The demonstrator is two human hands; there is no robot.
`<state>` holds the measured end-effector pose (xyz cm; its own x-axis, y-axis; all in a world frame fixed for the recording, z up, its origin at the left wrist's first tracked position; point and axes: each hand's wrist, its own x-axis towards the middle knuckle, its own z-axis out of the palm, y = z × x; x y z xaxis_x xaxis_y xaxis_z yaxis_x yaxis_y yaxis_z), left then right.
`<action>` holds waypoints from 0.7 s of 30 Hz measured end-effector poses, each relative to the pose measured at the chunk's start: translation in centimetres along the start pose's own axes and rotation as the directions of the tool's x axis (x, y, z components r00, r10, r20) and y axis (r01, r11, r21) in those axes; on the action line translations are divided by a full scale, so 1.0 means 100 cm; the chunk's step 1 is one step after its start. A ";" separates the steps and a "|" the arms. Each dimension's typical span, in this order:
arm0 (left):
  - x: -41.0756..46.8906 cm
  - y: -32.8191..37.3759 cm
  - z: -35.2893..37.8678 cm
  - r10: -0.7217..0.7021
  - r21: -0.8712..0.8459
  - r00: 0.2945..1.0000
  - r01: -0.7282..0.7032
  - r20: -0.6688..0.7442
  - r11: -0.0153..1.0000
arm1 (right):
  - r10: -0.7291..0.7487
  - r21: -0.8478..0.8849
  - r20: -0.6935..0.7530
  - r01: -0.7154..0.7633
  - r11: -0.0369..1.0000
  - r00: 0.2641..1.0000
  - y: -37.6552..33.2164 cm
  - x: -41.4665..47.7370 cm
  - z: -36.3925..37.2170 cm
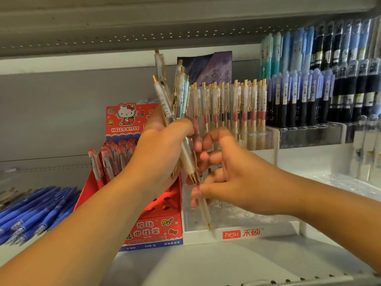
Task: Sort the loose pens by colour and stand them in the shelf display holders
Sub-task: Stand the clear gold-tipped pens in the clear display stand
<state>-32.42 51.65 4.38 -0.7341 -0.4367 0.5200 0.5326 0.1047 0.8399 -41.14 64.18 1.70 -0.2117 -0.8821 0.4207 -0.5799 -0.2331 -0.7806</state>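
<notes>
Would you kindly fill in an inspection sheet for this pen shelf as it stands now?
Surface: grey shelf.
Job's things: bundle of gold-topped pens held upright; one pen tip down at the clear holder; standing pens in rows behind.
Clutter: blue pens lie loose at left.
Fingers: left hand grips the bundle; right hand pinches the pen.
Cables: nothing seen.
Surroundings: red box beside the holder; dark pens racked at right.

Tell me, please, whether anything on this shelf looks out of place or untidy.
Yes. The blue pens lie flat in a loose heap left of the red Hello Kitty box, while the displayed pens stand upright in holders.
</notes>
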 end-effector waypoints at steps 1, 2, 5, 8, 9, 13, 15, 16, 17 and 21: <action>-0.001 0.001 0.000 0.015 -0.013 1.000 -0.016 -0.020 1.000 | 0.005 0.000 0.001 -0.005 1.000 1.000 -0.001 0.000 -0.002; -0.001 0.001 0.000 0.034 -0.022 0.999 -0.035 -0.042 0.999 | 0.016 0.004 0.006 -0.016 1.000 1.000 -0.004 -0.001 -0.007; -0.002 0.003 0.001 0.064 -0.044 0.994 -0.069 -0.090 0.997 | 0.047 0.020 0.094 -0.049 0.999 0.994 -0.012 -0.008 -0.027; -0.002 0.002 0.001 0.058 -0.034 0.996 -0.060 -0.069 0.998 | 0.059 0.054 0.204 -0.071 0.996 0.977 -0.018 -0.013 -0.043; -0.002 0.002 0.001 0.059 -0.019 0.997 -0.060 -0.056 0.998 | 0.058 0.056 0.226 -0.072 0.996 0.972 -0.018 -0.013 -0.048; 0.000 0.002 0.001 0.080 -0.021 0.996 -0.080 -0.036 0.997 | 0.039 -0.075 0.192 -0.025 0.997 0.981 -0.016 -0.011 -0.058; 0.000 0.002 0.001 0.085 -0.022 0.996 -0.086 -0.033 0.996 | 0.025 -0.192 0.141 0.003 0.981 0.990 -0.014 -0.010 -0.060; 0.000 0.001 0.000 0.088 -0.015 0.996 -0.088 -0.034 0.996 | 0.023 -0.249 0.122 0.008 0.968 0.992 -0.014 -0.010 -0.061; 0.000 0.001 0.000 0.088 -0.004 0.995 -0.088 -0.037 0.996 | 0.024 -0.296 0.103 0.008 0.955 0.994 -0.015 -0.010 -0.063; 0.001 0.000 -0.004 0.087 0.042 0.994 -0.084 -0.073 0.996 | 0.029 -0.373 -0.032 -0.039 0.927 0.999 -0.018 -0.009 -0.072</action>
<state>-32.30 51.31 4.40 -0.6524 -0.4903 0.5779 0.5740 0.1782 0.7992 -45.63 68.39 6.02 -0.2535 -0.8749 0.4127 -0.8228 -0.0294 -0.5676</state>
